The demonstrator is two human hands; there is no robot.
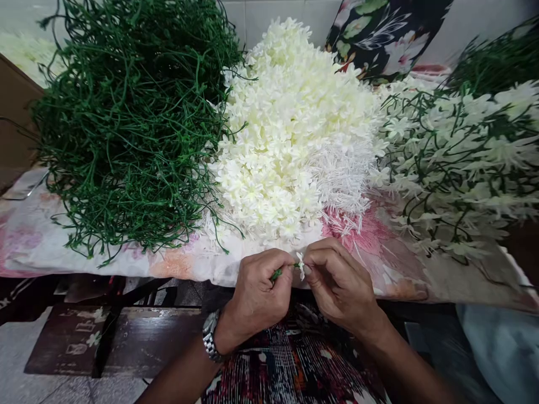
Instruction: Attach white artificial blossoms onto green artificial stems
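My left hand (259, 292), with a metal watch at its wrist, is closed in a pinch on a thin green stem (277, 274). My right hand (337, 280) is closed too, its fingertips pinching a small white flower (300, 263) at the stem's tip. Both hands meet at the near edge of a cloth-covered surface (177, 264). Behind them rises a big heap of loose white flowers (290, 134). To its left lies a tangled pile of bare green stems (130, 118). At the right lies a pile of stems with white flowers on them (458, 157).
A floral-patterned cloth (381, 33) hangs at the back by a tiled wall. A brown cardboard edge (14, 112) stands at far left. Below the surface are a dark wooden board (105, 342) and patterned fabric (290, 365) over my lap. Pale blue cloth (501, 348) lies at lower right.
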